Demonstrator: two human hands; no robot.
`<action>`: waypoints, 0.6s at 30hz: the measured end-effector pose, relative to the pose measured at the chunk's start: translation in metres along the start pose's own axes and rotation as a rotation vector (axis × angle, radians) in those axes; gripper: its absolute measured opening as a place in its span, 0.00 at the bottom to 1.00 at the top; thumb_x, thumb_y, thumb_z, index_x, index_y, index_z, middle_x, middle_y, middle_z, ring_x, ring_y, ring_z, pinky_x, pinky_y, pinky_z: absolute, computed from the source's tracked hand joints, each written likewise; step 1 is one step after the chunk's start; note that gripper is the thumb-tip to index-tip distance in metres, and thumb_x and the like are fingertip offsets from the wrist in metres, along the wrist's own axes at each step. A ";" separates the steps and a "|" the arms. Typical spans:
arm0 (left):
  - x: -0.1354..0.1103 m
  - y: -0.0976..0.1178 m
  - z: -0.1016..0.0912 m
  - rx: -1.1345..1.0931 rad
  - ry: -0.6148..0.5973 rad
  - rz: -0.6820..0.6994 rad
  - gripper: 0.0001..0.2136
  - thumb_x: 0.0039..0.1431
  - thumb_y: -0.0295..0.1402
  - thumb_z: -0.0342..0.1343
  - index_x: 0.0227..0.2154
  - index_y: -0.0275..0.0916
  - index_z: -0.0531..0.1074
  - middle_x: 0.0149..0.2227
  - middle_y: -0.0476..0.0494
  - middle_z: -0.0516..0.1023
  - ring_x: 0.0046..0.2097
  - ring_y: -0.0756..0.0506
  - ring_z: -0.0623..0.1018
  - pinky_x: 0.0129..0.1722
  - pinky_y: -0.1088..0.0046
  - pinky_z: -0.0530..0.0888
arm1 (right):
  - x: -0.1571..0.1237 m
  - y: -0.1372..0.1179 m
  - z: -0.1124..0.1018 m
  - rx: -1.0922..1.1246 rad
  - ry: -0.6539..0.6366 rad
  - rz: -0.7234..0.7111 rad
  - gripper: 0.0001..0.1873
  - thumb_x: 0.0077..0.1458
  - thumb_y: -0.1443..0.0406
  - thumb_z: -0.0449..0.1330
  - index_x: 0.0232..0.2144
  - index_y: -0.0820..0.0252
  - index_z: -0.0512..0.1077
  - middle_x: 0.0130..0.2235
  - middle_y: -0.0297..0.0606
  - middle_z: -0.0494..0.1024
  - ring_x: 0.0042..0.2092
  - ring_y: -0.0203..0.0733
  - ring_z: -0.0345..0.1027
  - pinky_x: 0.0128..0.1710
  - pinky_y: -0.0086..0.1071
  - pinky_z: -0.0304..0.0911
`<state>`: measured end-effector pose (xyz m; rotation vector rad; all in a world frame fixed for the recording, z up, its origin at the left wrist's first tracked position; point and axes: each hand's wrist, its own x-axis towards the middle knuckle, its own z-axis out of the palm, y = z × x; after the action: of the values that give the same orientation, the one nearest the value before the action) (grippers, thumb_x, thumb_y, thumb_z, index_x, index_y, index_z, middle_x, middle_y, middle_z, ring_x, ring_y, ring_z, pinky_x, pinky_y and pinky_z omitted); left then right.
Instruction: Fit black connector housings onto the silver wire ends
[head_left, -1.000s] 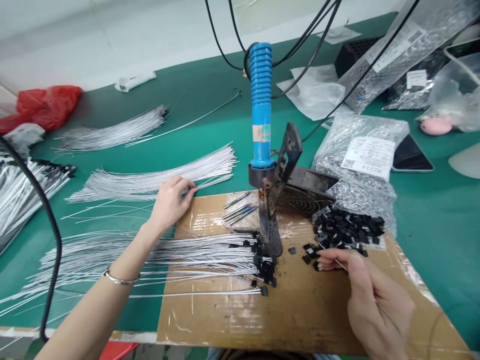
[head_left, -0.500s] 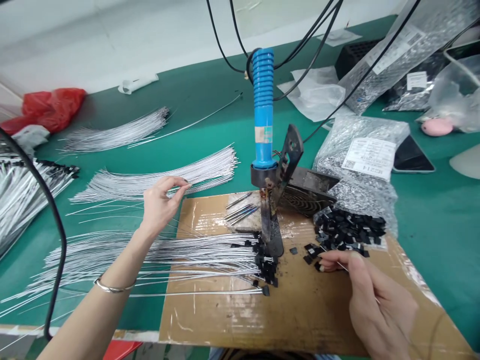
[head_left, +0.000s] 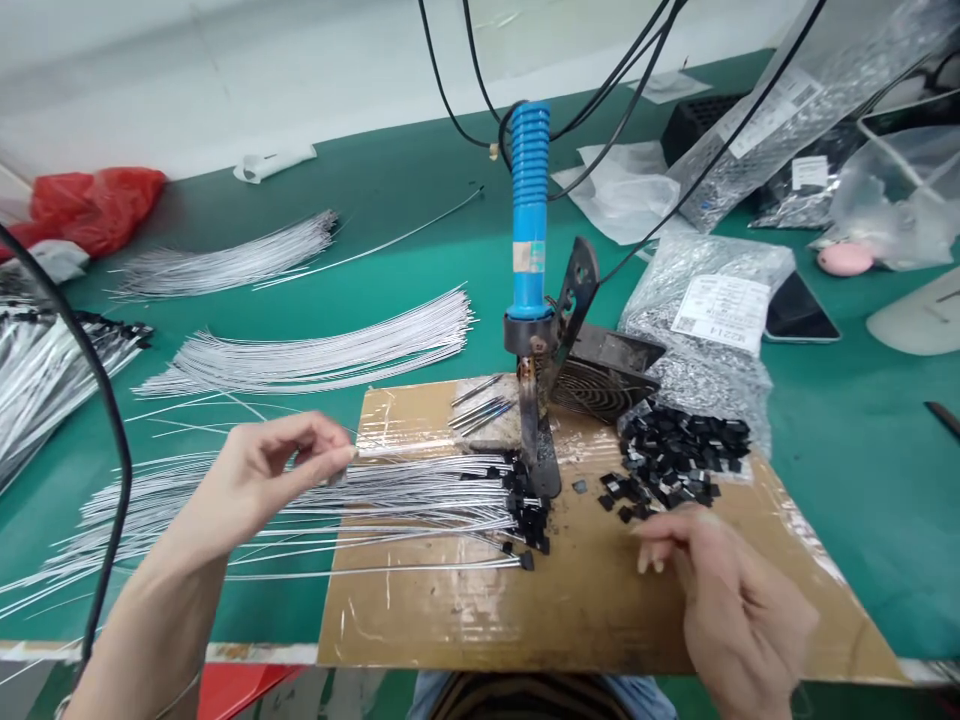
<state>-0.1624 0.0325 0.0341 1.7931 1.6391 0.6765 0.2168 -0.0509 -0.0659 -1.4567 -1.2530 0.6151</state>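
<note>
My left hand [head_left: 292, 475] pinches a thin white wire [head_left: 397, 449] above the near bundle, and the wire's end runs to the right over the cardboard. Below lies a row of white wires [head_left: 420, 500] with black connectors [head_left: 529, 505] at their right ends. My right hand [head_left: 724, 590] is closed, fingertips curled together just in front of a heap of small black connectors [head_left: 679, 450]. What its fingers hold is hidden. Between the hands stands a blue-handled soldering iron [head_left: 531, 210], tip down in a dark metal stand [head_left: 581, 300].
Another white wire bundle [head_left: 322, 345] lies behind my left hand, with one more [head_left: 232, 255] farther back. Metal bits [head_left: 480, 415] rest on a pad beside the iron. A labelled plastic bag [head_left: 712, 310] and a phone [head_left: 802, 308] lie right. A black cable [head_left: 112, 450] crosses the left side.
My left hand has moved from the middle wire bundle toward me, carrying a wire. My right hand has drawn slightly nearer to me, away from the connector heap. The view has shifted slightly.
</note>
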 end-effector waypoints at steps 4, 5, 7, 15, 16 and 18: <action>-0.029 0.011 0.020 -0.143 -0.222 -0.101 0.09 0.63 0.37 0.65 0.27 0.42 0.79 0.25 0.48 0.78 0.28 0.47 0.73 0.27 0.75 0.70 | -0.008 -0.027 0.015 0.174 -0.316 0.047 0.18 0.73 0.64 0.55 0.31 0.57 0.78 0.26 0.33 0.72 0.28 0.38 0.67 0.30 0.33 0.60; -0.034 0.012 0.027 -0.170 -0.249 -0.113 0.10 0.64 0.37 0.64 0.27 0.42 0.79 0.25 0.49 0.78 0.28 0.48 0.73 0.28 0.76 0.70 | -0.008 -0.032 0.019 0.213 -0.395 0.047 0.17 0.73 0.64 0.55 0.32 0.57 0.78 0.28 0.34 0.73 0.30 0.38 0.68 0.31 0.32 0.60; -0.042 0.014 0.039 -0.205 -0.281 -0.108 0.10 0.65 0.37 0.63 0.28 0.42 0.79 0.25 0.50 0.77 0.28 0.48 0.73 0.28 0.77 0.69 | -0.007 -0.038 0.026 0.266 -0.526 0.062 0.14 0.72 0.62 0.56 0.34 0.58 0.77 0.31 0.35 0.74 0.33 0.39 0.69 0.33 0.31 0.61; -0.049 0.014 0.059 -0.320 -0.276 -0.141 0.09 0.66 0.36 0.64 0.29 0.42 0.81 0.26 0.49 0.78 0.29 0.49 0.73 0.29 0.76 0.67 | -0.007 -0.038 0.036 0.323 -0.577 0.174 0.16 0.65 0.65 0.64 0.24 0.58 0.70 0.26 0.29 0.68 0.29 0.34 0.61 0.29 0.29 0.56; -0.049 0.013 0.060 -0.333 -0.277 -0.151 0.09 0.65 0.36 0.64 0.28 0.42 0.81 0.26 0.49 0.77 0.29 0.49 0.72 0.29 0.76 0.66 | -0.008 -0.037 0.037 0.328 -0.573 0.189 0.16 0.65 0.65 0.64 0.23 0.58 0.70 0.26 0.29 0.68 0.29 0.35 0.61 0.29 0.29 0.55; -0.051 0.012 0.062 -0.356 -0.282 -0.173 0.10 0.65 0.37 0.64 0.28 0.42 0.81 0.25 0.50 0.77 0.29 0.49 0.70 0.28 0.76 0.65 | -0.008 -0.036 0.037 0.341 -0.576 0.217 0.16 0.64 0.65 0.65 0.23 0.58 0.70 0.26 0.30 0.69 0.29 0.35 0.61 0.29 0.30 0.55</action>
<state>-0.1143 -0.0249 0.0018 1.4031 1.3676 0.5662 0.1684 -0.0489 -0.0459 -1.1680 -1.3388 1.3966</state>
